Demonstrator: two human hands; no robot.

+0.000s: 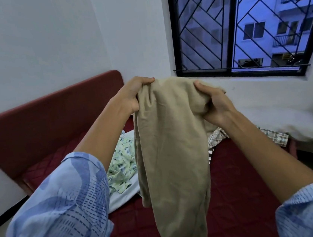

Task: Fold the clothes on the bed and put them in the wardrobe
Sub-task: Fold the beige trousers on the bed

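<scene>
I hold a beige garment [171,155] up in the air over the bed [237,187]. My left hand [133,95] grips its top left corner, and my right hand [212,106] grips the top right part, bunching the cloth. The garment hangs down long, and its lower end leaves the frame at the bottom. On the red quilted mattress behind it lie a floral garment [122,167], a white cloth [121,196] and a checked garment [270,134], partly hidden. No wardrobe is in view.
A dark red headboard [44,121] stands against the white wall on the left. A barred window [238,23] is at the upper right. A white ledge or surface [298,119] runs along the bed's far right side.
</scene>
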